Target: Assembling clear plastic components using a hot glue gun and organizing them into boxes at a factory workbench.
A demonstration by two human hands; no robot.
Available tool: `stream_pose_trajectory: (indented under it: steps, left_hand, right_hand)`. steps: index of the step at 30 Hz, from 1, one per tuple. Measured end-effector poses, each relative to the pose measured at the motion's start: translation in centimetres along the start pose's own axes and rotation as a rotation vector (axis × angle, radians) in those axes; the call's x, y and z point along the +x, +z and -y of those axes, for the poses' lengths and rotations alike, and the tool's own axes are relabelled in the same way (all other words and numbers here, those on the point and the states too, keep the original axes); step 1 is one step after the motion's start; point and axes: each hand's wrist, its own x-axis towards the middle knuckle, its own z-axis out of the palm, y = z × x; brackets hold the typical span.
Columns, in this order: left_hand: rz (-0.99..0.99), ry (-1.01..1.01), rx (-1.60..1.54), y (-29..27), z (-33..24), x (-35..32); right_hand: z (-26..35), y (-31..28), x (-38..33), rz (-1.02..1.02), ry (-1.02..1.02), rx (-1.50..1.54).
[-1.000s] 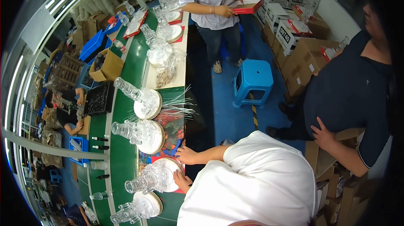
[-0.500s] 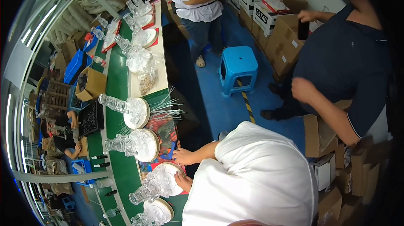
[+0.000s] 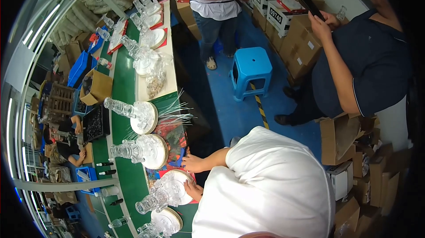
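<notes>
My left hand (image 3: 193, 190) rests closed on the edge of a round white base (image 3: 179, 180), under a clear glass long-necked vessel (image 3: 152, 200). Just beyond it, my right hand (image 3: 193, 163) is closed against a small blue thing (image 3: 180, 156), whose kind I cannot make out. Another glass vessel on a white disc (image 3: 155, 151) is beside the blue thing. A further disc (image 3: 167, 221) with a glass vessel stands on the near side of my left hand. My fingertips are partly hidden.
Thin white strips (image 3: 177, 114) stick out over the table edge. More glass vessels line the green table (image 3: 124, 127). A blue stool (image 3: 252, 67) stands on the floor. Two people stand beyond, one holding a phone (image 3: 312, 6). Cartons (image 3: 301, 38) line the right.
The person in dark clothes has raised the phone with both hands. The person in the pale top has shifted right with a red object. My hands have hardly moved; the blue thing has shifted slightly.
</notes>
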Motion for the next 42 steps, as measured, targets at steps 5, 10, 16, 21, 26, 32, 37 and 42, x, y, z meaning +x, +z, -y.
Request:
stream_pose_trajectory:
  steps: [5,10,16,21,26,32,37,42]
  left_hand:
    - [-0.082,-0.144,0.019,-2.1,-4.6,1.7]
    - [-0.093,-0.15,-0.093,-0.5,-2.1,0.7]
    - [-0.12,-0.18,-0.093,-0.1,-1.2,-0.7]
    - [-0.332,-0.162,-0.1,-6.8,-8.5,5.8]
    - [-0.352,0.099,-0.074,-21.0,-12.0,12.4]
    - [-0.322,0.091,-0.037,-27.0,-17.2,15.9]
    - [-0.381,-0.127,-0.136,-28.0,-17.6,15.5]
    - [-0.398,-0.304,-0.267,-27.9,-17.4,14.0]
  right_hand:
    - [-0.4,0.0,0.1,0.016,0.002,-0.007]
    - [-0.2,-0.1,-0.1,0.012,0.009,0.012]
    - [0.4,-0.4,0.2,0.026,-0.026,-0.003]
    - [-0.3,-0.2,-0.4,0.004,0.008,0.051]
    - [-0.4,-0.7,0.0,0.027,-0.02,0.009]
    - [0.1,-1.0,0.1,0.042,-0.03,0.006]
    - [-0.2,-0.6,0.3,0.041,-0.032,-0.006]
    - [-0.5,-0.6,0.5,0.055,-0.038,0.046]
